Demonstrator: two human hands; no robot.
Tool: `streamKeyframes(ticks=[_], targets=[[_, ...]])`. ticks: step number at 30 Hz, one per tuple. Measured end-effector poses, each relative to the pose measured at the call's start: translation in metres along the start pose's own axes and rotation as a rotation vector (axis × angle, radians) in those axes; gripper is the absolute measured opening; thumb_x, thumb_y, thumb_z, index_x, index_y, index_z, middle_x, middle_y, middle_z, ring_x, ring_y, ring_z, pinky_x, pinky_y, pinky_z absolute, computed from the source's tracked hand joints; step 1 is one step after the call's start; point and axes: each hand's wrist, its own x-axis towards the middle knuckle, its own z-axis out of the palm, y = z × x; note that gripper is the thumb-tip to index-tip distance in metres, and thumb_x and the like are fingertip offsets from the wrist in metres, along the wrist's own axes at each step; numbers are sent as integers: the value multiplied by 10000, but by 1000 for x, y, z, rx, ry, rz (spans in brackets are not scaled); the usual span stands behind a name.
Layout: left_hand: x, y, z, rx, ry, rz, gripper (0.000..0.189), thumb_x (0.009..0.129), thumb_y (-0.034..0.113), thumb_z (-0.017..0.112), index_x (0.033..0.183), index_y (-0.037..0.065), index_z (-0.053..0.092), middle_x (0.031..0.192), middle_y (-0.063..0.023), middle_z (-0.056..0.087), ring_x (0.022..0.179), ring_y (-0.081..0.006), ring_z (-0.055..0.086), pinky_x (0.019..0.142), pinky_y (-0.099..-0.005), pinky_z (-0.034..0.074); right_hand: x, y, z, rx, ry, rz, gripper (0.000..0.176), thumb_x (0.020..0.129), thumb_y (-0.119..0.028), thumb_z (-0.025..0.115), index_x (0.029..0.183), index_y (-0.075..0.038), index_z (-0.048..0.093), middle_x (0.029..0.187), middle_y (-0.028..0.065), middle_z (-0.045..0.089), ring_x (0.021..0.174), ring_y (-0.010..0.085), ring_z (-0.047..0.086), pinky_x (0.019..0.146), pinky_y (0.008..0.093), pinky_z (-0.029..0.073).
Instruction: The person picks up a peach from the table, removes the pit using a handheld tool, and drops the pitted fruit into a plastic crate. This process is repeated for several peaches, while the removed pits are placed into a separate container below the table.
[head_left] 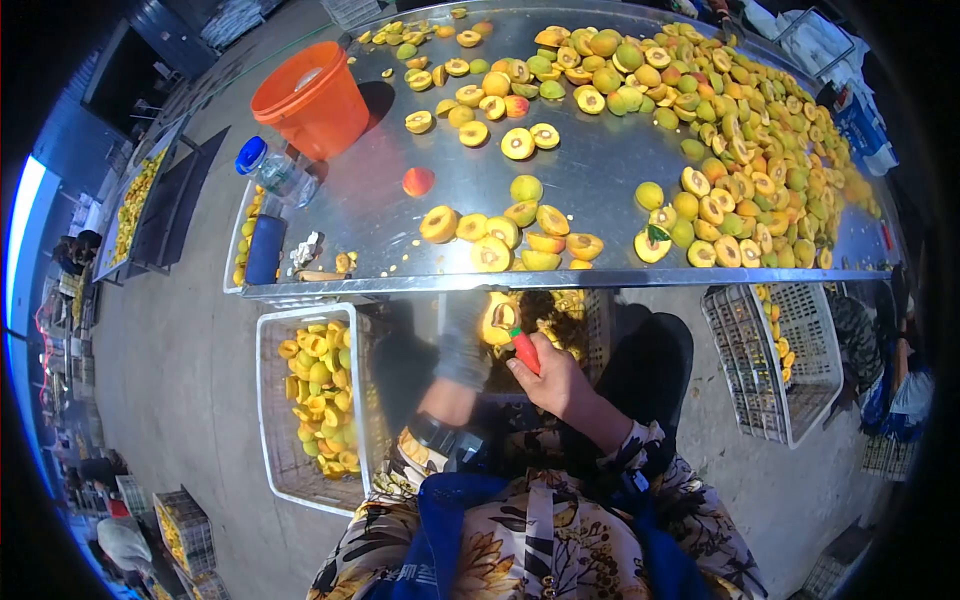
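Note:
My left hand (467, 345), in a grey glove and partly blurred in the shade, holds a yellow peach half (497, 312) with its cut face up, just below the table's near edge. My right hand (560, 378), bare, is wrapped round a small pitting tool (524, 350) with a red handle and a green collar. The tool's tip is at the middle of the peach half; its exact shape is too small to tell. Beneath both hands is a crate with peach halves (565, 305) and dark scraps, partly hidden.
A metal table (370, 215) spans the front, with a large heap of halved peaches (740, 140) at right. On its left stand an orange bucket (312, 103) and a water bottle (278, 172). White crates (262, 400) flank my legs. Other people work at far left.

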Motion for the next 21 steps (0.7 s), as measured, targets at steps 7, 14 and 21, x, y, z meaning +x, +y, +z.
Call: streamKeyframes(ticks=[7,14,21], targets=[[-4,-6,3,142,-128,175,269,813,203,601,1026,53,535,988,-88,582,884,-179,572,783,-304,479,-2,7,10,-73,-45,101,331,818,-257,585,1016,-38,437,777,222,568,753,406,568,644,411,453],[2,-22,-1,255,-66,276,326,837,284,586,1036,28,545,934,-82,601,811,-161,594,697,-273,503,-6,16,30,-80,-102,172,272,795,-185,549,994,-36,437,800,194,573,758,373,576,661,391,456],[1,16,8,197,-130,-156,304,821,264,610,1018,39,554,912,-82,611,763,-189,612,642,-297,528,-4,8,13,17,-242,14,231,781,-120,559,973,-32,464,794,136,573,733,273,577,670,330,456]])
